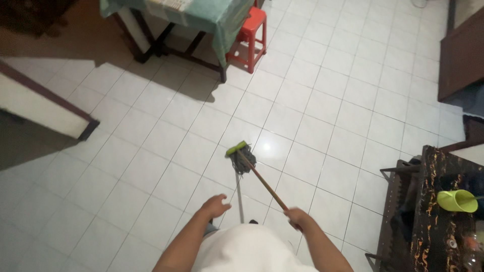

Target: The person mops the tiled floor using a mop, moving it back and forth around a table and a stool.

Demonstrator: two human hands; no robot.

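Our right hand grips the red handle of a mop, its green-capped head resting on the white tiled floor ahead of us. Our left hand hangs loose and unclenched beside the handle. Far beyond stand a red stool and a cloth-covered bench.

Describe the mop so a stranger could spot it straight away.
Start at the white tiled floor and the red plastic stool beside the green-clothed table. Nearer the person, the mop rests on the tiles, its brown stick running up to the right hand. Its lime-green head with dark strands sets it apart.
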